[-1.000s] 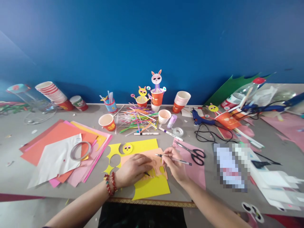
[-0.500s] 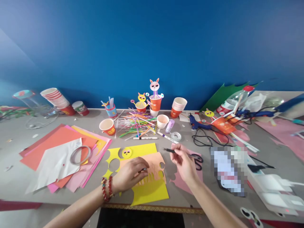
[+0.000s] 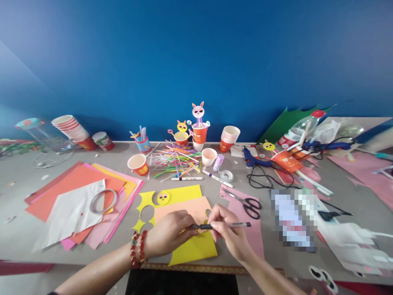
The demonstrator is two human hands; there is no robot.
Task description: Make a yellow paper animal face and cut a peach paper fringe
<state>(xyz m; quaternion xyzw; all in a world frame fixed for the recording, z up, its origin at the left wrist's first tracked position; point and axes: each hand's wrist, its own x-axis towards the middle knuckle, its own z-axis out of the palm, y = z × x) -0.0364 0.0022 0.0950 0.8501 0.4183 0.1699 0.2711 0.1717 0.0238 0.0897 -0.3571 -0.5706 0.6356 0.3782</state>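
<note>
My right hand (image 3: 229,231) pinches a pen (image 3: 227,225) with a black grip and a clear barrel, held level with its front end to the left. My left hand (image 3: 172,231), with red bead bracelets at the wrist, closes on a small dark piece at the pen's front end, which looks like the pen cap. Under the hands lie a peach paper sheet (image 3: 181,207) with faint drawn lines and a yellow sheet (image 3: 196,250) with round cutouts. A yellow paper face (image 3: 163,198) rests on the yellow sheet. Scissors (image 3: 245,201) lie on pink paper (image 3: 256,237).
Coloured straws (image 3: 176,159) are heaped mid-table, with a paper cup (image 3: 138,164) and markers (image 3: 187,178) around them. Paper sheets and a tape roll (image 3: 103,200) lie left. On the right are a glue gun (image 3: 256,159), its cord, a phone (image 3: 293,221) and a power strip (image 3: 346,250).
My right hand has lowered and moved left, bringing the pen to my left hand. The pen's front end now meets the dark piece in my left fingers. The scissors are uncovered.
</note>
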